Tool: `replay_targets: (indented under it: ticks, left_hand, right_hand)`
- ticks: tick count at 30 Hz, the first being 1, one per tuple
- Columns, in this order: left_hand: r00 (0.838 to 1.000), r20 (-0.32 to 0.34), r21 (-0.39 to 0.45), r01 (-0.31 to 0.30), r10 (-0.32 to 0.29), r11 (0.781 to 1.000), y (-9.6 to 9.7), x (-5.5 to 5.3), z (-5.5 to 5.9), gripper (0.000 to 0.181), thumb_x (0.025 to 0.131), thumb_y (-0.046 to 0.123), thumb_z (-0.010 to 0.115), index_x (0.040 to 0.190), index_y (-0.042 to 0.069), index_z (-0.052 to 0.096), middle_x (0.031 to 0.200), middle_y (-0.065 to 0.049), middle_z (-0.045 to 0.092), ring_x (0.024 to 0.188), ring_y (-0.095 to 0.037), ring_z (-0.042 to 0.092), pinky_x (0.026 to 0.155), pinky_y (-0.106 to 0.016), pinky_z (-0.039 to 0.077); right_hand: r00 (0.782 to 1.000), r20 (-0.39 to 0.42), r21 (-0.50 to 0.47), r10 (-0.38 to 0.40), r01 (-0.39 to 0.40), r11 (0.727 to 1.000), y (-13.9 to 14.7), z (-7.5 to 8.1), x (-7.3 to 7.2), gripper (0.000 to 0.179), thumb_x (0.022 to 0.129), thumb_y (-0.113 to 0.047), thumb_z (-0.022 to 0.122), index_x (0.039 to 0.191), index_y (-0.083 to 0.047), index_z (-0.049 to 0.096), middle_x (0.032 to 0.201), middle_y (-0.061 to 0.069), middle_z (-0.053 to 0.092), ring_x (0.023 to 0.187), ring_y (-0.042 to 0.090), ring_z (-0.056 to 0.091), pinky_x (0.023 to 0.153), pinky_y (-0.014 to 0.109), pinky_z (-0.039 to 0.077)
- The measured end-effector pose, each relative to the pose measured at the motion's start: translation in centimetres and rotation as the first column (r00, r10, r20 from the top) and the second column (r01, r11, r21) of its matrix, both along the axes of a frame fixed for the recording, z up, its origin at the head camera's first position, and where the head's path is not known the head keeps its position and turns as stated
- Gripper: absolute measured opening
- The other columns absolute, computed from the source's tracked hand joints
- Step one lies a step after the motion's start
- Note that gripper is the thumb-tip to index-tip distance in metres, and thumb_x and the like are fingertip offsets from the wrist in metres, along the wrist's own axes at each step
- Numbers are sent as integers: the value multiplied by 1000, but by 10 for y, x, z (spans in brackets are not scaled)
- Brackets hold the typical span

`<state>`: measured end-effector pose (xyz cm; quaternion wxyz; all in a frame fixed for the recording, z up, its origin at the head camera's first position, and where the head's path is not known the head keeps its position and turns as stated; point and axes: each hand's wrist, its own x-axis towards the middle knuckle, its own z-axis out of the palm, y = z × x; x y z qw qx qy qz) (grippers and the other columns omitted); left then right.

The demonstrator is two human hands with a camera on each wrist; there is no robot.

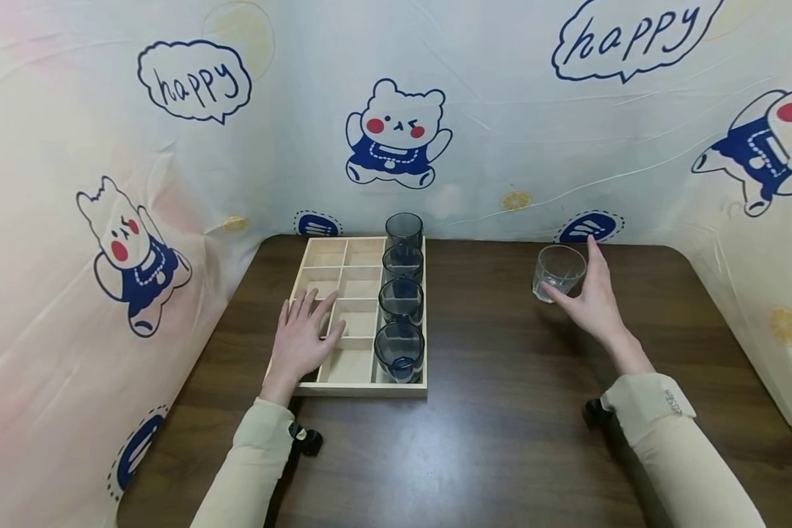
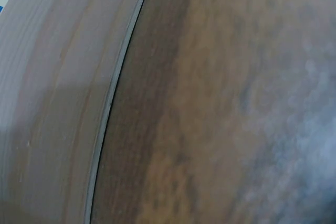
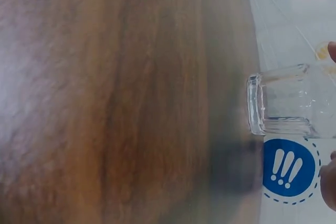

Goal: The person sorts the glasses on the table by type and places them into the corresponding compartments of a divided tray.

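Note:
My right hand (image 1: pixel 597 301) grips a clear drinking glass (image 1: pixel 559 273) at the right of the table, thumb on its near side and fingers on its right. In the right wrist view the clear glass (image 3: pixel 283 103) lies between a thumb and a fingertip at the frame's edge; a shadow falls near its base. My left hand (image 1: pixel 303 341), fingers spread, rests over the left side of a light wooden compartment tray (image 1: pixel 363 391). Several dark tinted glasses (image 1: pixel 401 299) stand in the tray's right-hand column. The left wrist view shows only the tray's side (image 2: pixel 63 103) and tabletop.
The dark brown wooden table (image 1: pixel 488 418) ends at a printed curtain (image 1: pixel 488 147) that rises behind it and along both sides. A small black device (image 1: pixel 306 441) sits at the left wrist, and another (image 1: pixel 596 413) at the right wrist.

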<state>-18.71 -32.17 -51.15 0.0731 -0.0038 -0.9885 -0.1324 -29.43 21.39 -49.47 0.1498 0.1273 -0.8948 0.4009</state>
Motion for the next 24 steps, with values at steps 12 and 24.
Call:
replay_targets:
  ticks: [12,24]
  left_hand:
    - [1000,2,2,1,-1,1000,-1,0,-1,69,107,57,56,168,28,45,177,-21,36,170,-45,21,139,-67,9]
    - [1000,9,-1,-1,1,1000,-1,-1,-2,70,106,59,54,168,27,46,177,-21,36,170,-45,21,139,-67,9]
  right_hand:
    - [947,304,-451,108,43,891,-3,-8,-12,120,97,-4,80,176,-16,-9,184,25,15,173,39,15,142,55,11]
    - [899,387,-640,206,101,761,-1,-16,-11,78,97,3,78,159,-27,41,162,0,50,169,30,25,137,28,25]
